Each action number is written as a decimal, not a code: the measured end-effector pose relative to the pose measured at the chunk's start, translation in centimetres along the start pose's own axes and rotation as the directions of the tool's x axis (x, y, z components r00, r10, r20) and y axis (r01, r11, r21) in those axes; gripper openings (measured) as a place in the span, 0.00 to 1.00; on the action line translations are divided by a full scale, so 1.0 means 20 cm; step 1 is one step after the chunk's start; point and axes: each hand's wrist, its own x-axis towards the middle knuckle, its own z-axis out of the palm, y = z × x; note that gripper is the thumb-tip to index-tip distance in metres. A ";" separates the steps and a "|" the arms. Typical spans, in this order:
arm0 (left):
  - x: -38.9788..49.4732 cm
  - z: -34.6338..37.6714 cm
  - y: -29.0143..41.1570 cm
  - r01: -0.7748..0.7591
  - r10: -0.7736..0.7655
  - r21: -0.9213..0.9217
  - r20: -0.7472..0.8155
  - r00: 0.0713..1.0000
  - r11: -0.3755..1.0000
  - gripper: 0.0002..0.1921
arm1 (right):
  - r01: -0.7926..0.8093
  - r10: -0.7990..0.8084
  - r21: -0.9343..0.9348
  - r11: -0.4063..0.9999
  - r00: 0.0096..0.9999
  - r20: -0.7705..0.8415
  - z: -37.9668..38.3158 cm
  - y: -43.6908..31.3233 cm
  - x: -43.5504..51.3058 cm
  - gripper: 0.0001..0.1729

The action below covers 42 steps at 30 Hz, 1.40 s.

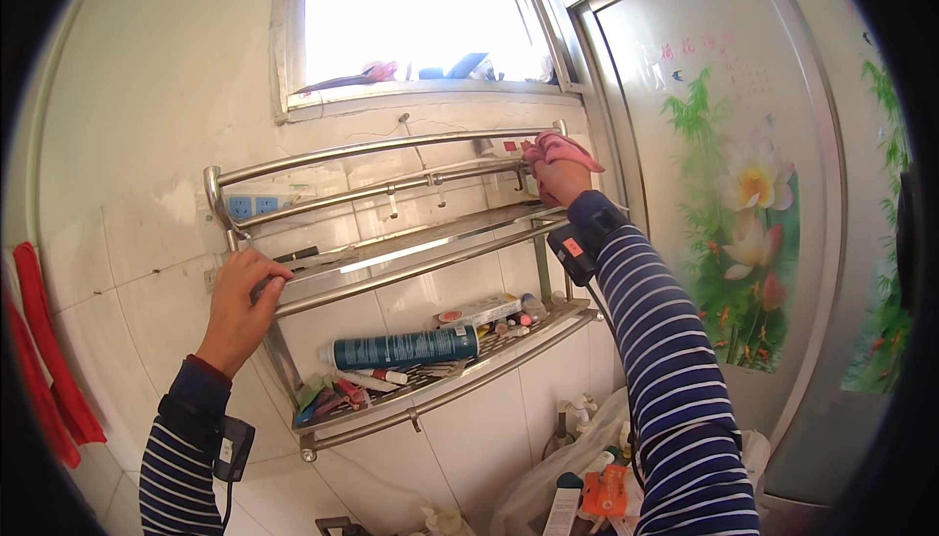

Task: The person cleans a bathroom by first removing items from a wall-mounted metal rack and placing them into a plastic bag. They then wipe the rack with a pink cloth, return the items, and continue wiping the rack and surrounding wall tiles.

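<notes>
A two-tier metal wall rack [433, 281] hangs on the tiled wall in front of me. My right hand [563, 178] grips a pink cloth [561, 149] against the rack's upper right end post. At the left end, my left hand [246, 301] rests on the upper shelf's edge, thumb and fingertips close together on the metal. A dark pen-like stick [299, 253] lies just beyond those fingers. On the lower shelf lie a dark teal cylinder bottle [403, 347] on its side, a flat box [480, 310] and several small tubes [367, 380].
Above the rack is a bright window [418, 15] with items along its sill. Blue power sockets [253, 206] sit behind the rack's left end. To the right stands a frosted door [704, 169] with flower pictures. Red cloth [55, 360] hangs far left. A plastic bag [528, 496] with packages lies below.
</notes>
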 end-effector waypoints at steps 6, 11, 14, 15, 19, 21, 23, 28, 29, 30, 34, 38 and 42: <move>0.00 0.00 0.01 -0.001 0.001 0.015 -0.005 1.000 1.000 0.03 | 0.162 -0.104 -0.431 0.888 0.983 0.154 0.11 -0.01 0.04 0.08; 0.01 0.00 0.00 -0.013 0.013 -0.013 -0.003 1.000 1.000 0.03 | -0.122 0.129 -0.040 0.992 0.932 0.340 0.06 -0.08 0.06 0.09; 0.00 0.01 0.00 -0.004 0.004 -0.007 -0.006 1.000 1.000 0.04 | -0.153 0.138 0.011 0.988 0.917 0.373 0.03 -0.17 0.04 0.08; 0.00 0.01 0.00 0.004 -0.004 -0.010 -0.002 1.000 1.000 0.04 | -0.078 0.122 -0.125 0.989 0.908 0.401 0.04 -0.21 0.04 0.08; 0.00 0.00 0.01 0.009 -0.009 -0.009 0.006 1.000 1.000 0.04 | 0.269 -0.087 -0.381 0.884 0.898 0.431 0.07 -0.35 0.02 0.08; 0.00 0.00 0.00 0.003 -0.003 -0.005 0.004 1.000 1.000 0.04 | 0.422 -0.282 -0.331 0.844 0.874 0.396 0.09 -0.40 0.00 0.07; 0.00 0.00 0.00 -0.002 0.002 0.008 -0.001 1.000 1.000 0.04 | 0.478 -0.369 -0.316 0.819 0.862 0.347 0.11 -0.43 -0.03 0.06; 0.00 0.01 0.00 0.009 -0.009 -0.018 0.003 1.000 1.000 0.04 | 0.477 -0.369 -0.376 0.794 0.871 0.325 0.20 -0.42 -0.06 0.10; 0.00 0.00 0.00 0.006 -0.006 -0.012 -0.004 1.000 1.000 0.04 | 0.511 -0.403 -0.413 0.754 0.856 0.324 0.21 -0.40 -0.05 0.10; 0.00 0.00 0.01 0.014 -0.014 -0.021 0.001 1.000 1.000 0.04 | 0.567 -0.478 -0.433 0.701 0.824 0.306 0.21 -0.38 -0.05 0.10; 0.00 0.00 0.01 0.009 -0.009 -0.015 0.004 1.000 1.000 0.04 | 0.364 -0.283 -0.170 0.916 0.885 0.369 0.16 -0.31 -0.01 0.11; 0.00 0.00 0.01 -0.002 0.003 0.028 -0.010 1.000 1.000 0.04 | 0.493 -0.389 -0.502 0.711 0.870 0.304 0.19 -0.42 -0.07 0.10; 0.00 0.01 0.00 -0.013 0.012 -0.026 -0.029 1.000 1.000 0.04 | 0.590 -0.466 -0.299 0.750 0.793 0.393 0.29 -0.59 -0.11 0.09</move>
